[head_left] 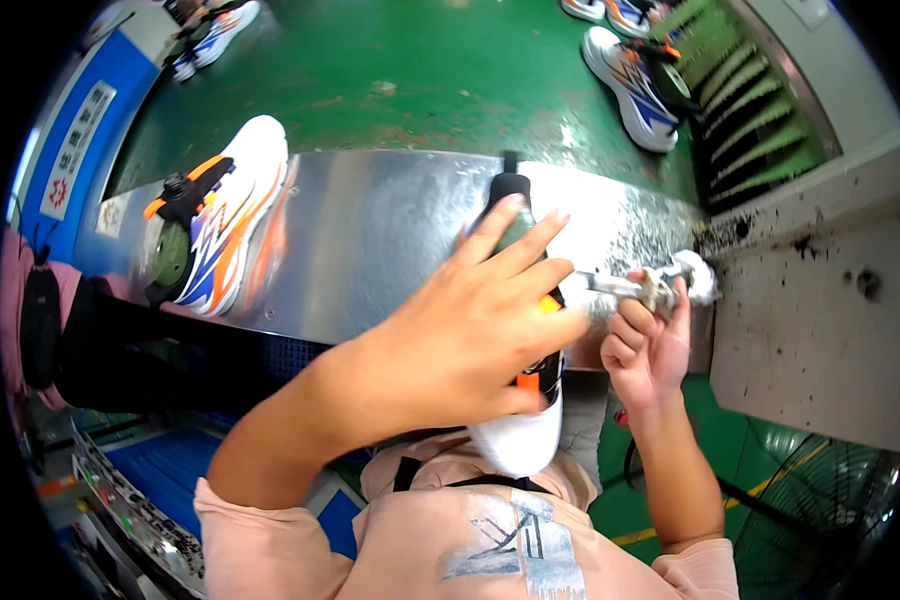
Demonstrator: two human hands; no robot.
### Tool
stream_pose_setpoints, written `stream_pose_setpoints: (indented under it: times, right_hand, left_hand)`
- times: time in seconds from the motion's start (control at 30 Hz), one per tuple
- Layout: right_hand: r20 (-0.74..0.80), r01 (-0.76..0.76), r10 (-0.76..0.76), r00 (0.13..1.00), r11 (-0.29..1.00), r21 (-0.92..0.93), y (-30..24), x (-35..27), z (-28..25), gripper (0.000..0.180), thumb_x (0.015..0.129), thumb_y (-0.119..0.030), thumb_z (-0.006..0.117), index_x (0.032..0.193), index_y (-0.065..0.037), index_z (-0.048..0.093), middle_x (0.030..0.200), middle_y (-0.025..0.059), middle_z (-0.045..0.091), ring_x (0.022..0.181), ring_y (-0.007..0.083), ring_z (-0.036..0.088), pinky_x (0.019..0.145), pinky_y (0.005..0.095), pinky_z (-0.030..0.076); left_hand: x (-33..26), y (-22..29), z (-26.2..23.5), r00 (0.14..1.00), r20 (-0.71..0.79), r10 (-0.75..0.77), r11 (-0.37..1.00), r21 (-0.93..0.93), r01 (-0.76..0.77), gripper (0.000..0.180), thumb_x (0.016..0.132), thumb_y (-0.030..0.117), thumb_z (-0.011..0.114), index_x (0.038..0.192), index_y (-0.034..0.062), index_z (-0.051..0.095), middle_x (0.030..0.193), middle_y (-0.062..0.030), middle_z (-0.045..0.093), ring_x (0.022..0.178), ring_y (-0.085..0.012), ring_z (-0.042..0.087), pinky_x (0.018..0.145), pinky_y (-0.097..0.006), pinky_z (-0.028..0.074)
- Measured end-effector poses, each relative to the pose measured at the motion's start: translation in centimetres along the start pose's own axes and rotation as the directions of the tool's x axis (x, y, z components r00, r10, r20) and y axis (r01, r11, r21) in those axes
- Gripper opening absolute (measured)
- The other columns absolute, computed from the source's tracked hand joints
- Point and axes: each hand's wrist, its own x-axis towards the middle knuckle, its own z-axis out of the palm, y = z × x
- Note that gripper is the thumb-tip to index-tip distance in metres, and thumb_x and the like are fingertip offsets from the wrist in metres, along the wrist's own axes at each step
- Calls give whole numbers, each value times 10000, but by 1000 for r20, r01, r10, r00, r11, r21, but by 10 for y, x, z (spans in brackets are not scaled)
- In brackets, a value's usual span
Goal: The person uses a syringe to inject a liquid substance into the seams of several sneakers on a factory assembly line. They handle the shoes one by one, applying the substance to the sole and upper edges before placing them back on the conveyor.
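My left hand (470, 320) reaches across a shoe (520, 440) with its fingers spread wide over the upper. The shoe has a white toe pointing toward me, past the near edge of the metal bench. Orange trim shows under my hand, and a dark green form with a black stem sticks up from the shoe's opening. My palm hides most of the upper. In my right hand (650, 350), fingers curled, is a silver metal tool (620, 286) with a nozzle-like end toward the shoe and whitish crusted matter around it.
Another white, purple and orange shoe (232, 220) stands at the left of the metal bench (370, 220). Beyond it, a green surface (410, 90) carries more shoes, one (635, 90) near a slatted opening at the right. A grey metal panel (820, 320) borders the right side, with a fan (820, 510) below.
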Motion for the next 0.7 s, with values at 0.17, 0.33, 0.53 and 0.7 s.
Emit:
stream_pose_setpoints:
  times: [0.17, 0.33, 0.53, 0.7]
  right_hand:
    - [74, -321, 374, 925, 868, -380, 12, 59, 64, 550, 950, -604, 376, 1108, -114, 571, 618, -81, 295, 516, 45, 228, 431, 192, 186]
    - [-69, -355, 449, 891, 595, -721, 34, 66, 127, 638, 957, -638, 285, 1140, -82, 539, 570, -70, 289, 478, 52, 201, 419, 211, 168]
    - [-109, -238, 372, 922, 319, -917, 39, 42, 149, 754, 946, -662, 247, 1150, 28, 472, 570, -21, 399, 472, 50, 287, 432, 209, 211]
    - [-106, -239, 350, 931, 362, -901, 15, 12, 127, 789, 893, -661, 440, 1223, 55, 458, 937, 70, 536, 678, 81, 461, 566, 209, 344]
  left_hand:
    - [-54, -34, 3, 950, -265, 165, 965, 244, -99, 240, 731, 97, 668, 963, 61, 616, 1042, -150, 620, 1129, -353, 582, 966, -512, 453]
    - [-93, -22, 33, 843, -533, 69, 974, 217, 58, 166, 816, 57, 626, 955, 88, 540, 953, -131, 653, 930, -322, 686, 818, -433, 555]
    - [-98, -6, 57, 826, -560, -65, 923, 281, 263, 226, 871, 132, 620, 1045, 152, 477, 1009, -50, 625, 997, -268, 667, 878, -377, 533]
    - [-111, -1, 64, 857, -507, -93, 916, 294, 273, 252, 892, 192, 636, 1059, 175, 447, 1044, -30, 618, 1027, -256, 657, 934, -383, 499]
